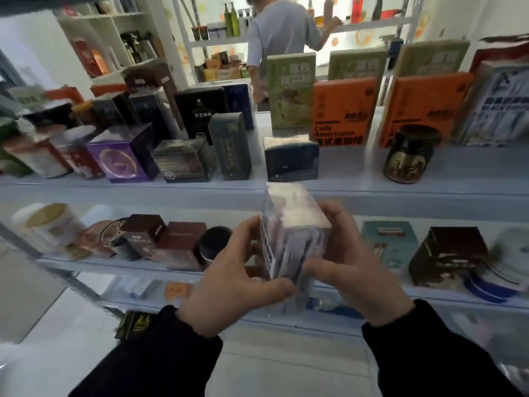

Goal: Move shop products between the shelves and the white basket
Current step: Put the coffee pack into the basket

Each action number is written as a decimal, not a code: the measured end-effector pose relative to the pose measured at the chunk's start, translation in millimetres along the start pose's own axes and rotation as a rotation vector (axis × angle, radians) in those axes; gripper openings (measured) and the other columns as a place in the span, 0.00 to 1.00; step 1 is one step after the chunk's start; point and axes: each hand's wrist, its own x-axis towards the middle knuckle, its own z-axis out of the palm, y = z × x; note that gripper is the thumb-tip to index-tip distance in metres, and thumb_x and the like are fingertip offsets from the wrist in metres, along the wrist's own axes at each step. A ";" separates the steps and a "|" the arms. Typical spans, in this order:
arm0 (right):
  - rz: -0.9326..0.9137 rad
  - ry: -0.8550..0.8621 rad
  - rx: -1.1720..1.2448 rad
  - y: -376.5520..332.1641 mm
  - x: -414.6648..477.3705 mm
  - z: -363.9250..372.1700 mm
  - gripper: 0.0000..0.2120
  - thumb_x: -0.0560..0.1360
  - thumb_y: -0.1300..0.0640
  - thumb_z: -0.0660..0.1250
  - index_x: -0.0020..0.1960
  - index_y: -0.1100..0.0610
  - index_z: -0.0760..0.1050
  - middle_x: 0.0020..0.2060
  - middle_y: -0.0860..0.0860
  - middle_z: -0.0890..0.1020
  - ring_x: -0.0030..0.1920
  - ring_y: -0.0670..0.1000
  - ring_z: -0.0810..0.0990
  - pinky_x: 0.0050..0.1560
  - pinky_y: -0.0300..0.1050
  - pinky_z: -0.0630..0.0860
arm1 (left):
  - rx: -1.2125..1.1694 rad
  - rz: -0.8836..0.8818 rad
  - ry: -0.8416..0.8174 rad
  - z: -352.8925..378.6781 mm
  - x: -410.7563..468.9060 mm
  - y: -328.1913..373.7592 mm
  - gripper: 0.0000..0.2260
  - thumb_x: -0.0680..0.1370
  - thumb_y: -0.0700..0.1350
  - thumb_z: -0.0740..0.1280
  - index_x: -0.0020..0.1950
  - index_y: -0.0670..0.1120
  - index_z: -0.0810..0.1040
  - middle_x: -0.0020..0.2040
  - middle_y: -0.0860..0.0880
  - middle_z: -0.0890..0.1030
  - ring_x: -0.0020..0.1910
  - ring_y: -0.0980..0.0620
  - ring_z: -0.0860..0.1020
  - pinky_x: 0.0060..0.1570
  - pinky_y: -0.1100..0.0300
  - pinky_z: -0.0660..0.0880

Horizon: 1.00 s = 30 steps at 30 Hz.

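Both hands grasp one pale box (pixel 294 233) and hold it in the air just in front of the front edge of the upper shelf (pixel 143 187). The left hand (pixel 237 270) curls round the box's left side, its thumb pressed near the lower front corner. The right hand (pixel 355 262) wraps the right side, fingers over the top edge and thumb on the front face. The box stands roughly upright. Its print is too smeared to read, though a dark grid on the left face may be a printed table.

Near the front edge of the upper shelf, just beyond the held box, sits a dark blue box (pixel 290 159). Left of it are a tall dark box (pixel 232 147) and a purple box (pixel 123 156). Towards the right end stands a dark jar (pixel 412 153) with a black lid. Along the back edge lean green cartons (pixel 290 93) with blurred Chinese characters, and in front of them orange cartons (pixel 342 110) reading "Caffe Americano".

On the lower shelf (pixel 114 263), a round black-lidded tin (pixel 214 242) lies left of the hands. A teal box (pixel 389 242) and a brown box (pixel 446 253) stand to their right. Beyond the shelves, a person in a pale shirt (pixel 280 32) reaches towards another rack.
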 end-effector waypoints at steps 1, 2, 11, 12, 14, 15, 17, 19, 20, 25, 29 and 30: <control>0.002 -0.022 -0.050 0.4 -1.8 6.5 0.39 0.60 0.39 0.84 0.68 0.38 0.73 0.66 0.46 0.79 0.69 0.55 0.77 0.60 0.58 0.79 | -0.003 0.019 0.009 -2.5 -4.9 -6.0 0.43 0.65 0.51 0.82 0.75 0.59 0.65 0.68 0.54 0.78 0.67 0.50 0.79 0.63 0.44 0.78; 0.004 -0.047 -0.082 1.5 -4.0 13.6 0.41 0.61 0.39 0.84 0.70 0.34 0.71 0.68 0.43 0.78 0.71 0.53 0.75 0.63 0.55 0.78 | -0.018 0.045 0.013 -5.4 -10.5 -11.6 0.44 0.65 0.49 0.82 0.76 0.55 0.64 0.68 0.52 0.78 0.67 0.49 0.78 0.64 0.42 0.78; 0.083 -0.046 -0.117 24.6 -25.2 82.0 0.47 0.63 0.46 0.85 0.75 0.54 0.66 0.69 0.49 0.78 0.70 0.52 0.76 0.62 0.44 0.76 | -0.200 0.181 -0.089 -46.0 -54.2 -49.1 0.43 0.65 0.41 0.81 0.75 0.59 0.65 0.71 0.49 0.75 0.71 0.44 0.74 0.63 0.38 0.77; 0.086 -0.039 -0.124 26.9 -26.9 88.0 0.47 0.62 0.46 0.85 0.75 0.52 0.67 0.68 0.50 0.78 0.69 0.53 0.76 0.62 0.44 0.76 | -0.205 0.176 -0.115 -51.5 -57.2 -51.7 0.43 0.65 0.42 0.81 0.75 0.57 0.65 0.71 0.49 0.75 0.71 0.44 0.74 0.63 0.39 0.77; 0.100 0.037 -0.133 33.3 -28.3 100.7 0.45 0.59 0.50 0.86 0.72 0.52 0.71 0.66 0.51 0.80 0.67 0.53 0.78 0.61 0.48 0.77 | -0.223 0.128 -0.149 -59.8 -62.1 -57.4 0.41 0.66 0.45 0.81 0.75 0.57 0.66 0.70 0.51 0.77 0.69 0.47 0.77 0.61 0.43 0.79; 0.114 0.101 -0.131 38.9 -27.7 106.4 0.43 0.59 0.52 0.84 0.70 0.54 0.72 0.64 0.54 0.81 0.65 0.55 0.79 0.61 0.52 0.77 | -0.240 0.075 -0.158 -61.7 -64.9 -60.1 0.39 0.66 0.48 0.80 0.73 0.57 0.68 0.67 0.52 0.78 0.65 0.48 0.79 0.59 0.42 0.80; 0.184 0.212 -0.116 52.5 -25.2 117.4 0.39 0.60 0.48 0.80 0.67 0.60 0.74 0.62 0.61 0.82 0.63 0.63 0.81 0.62 0.62 0.78 | -0.257 -0.073 -0.160 -61.6 -70.6 -66.2 0.33 0.65 0.58 0.77 0.68 0.56 0.72 0.61 0.51 0.82 0.57 0.46 0.83 0.50 0.37 0.82; 0.307 0.277 -0.064 66.0 -25.0 127.0 0.40 0.62 0.44 0.80 0.66 0.65 0.75 0.60 0.66 0.82 0.62 0.71 0.79 0.64 0.69 0.76 | -0.264 -0.234 -0.175 -61.8 -77.6 -71.4 0.32 0.65 0.65 0.75 0.65 0.54 0.73 0.58 0.49 0.83 0.51 0.47 0.85 0.41 0.38 0.83; 0.357 0.292 -0.036 71.5 -26.1 131.4 0.42 0.61 0.41 0.81 0.66 0.66 0.75 0.60 0.68 0.82 0.62 0.73 0.79 0.65 0.72 0.75 | -0.281 -0.283 -0.180 -62.8 -81.2 -73.8 0.33 0.66 0.67 0.74 0.65 0.53 0.73 0.57 0.50 0.82 0.49 0.49 0.85 0.37 0.42 0.84; 0.452 0.289 -0.032 88.6 -36.7 149.0 0.53 0.57 0.30 0.81 0.69 0.64 0.75 0.62 0.66 0.81 0.63 0.70 0.79 0.66 0.73 0.74 | -0.346 -0.333 -0.177 -75.2 -99.4 -88.8 0.36 0.65 0.70 0.74 0.66 0.53 0.72 0.58 0.52 0.82 0.50 0.53 0.85 0.36 0.51 0.82; 0.461 0.320 -0.022 96.8 -48.0 158.7 0.49 0.61 0.25 0.75 0.70 0.56 0.75 0.63 0.59 0.83 0.63 0.60 0.82 0.61 0.61 0.79 | -0.518 -0.336 -0.230 -77.9 -108.7 -105.5 0.20 0.75 0.62 0.73 0.64 0.58 0.79 0.57 0.52 0.85 0.53 0.49 0.85 0.40 0.46 0.83; 0.451 0.374 0.009 99.9 -51.5 158.8 0.44 0.64 0.27 0.74 0.70 0.54 0.75 0.62 0.58 0.83 0.61 0.58 0.83 0.57 0.57 0.80 | -0.578 -0.345 -0.216 -77.1 -109.6 -108.2 0.14 0.77 0.59 0.71 0.62 0.59 0.81 0.56 0.51 0.85 0.52 0.48 0.85 0.39 0.48 0.83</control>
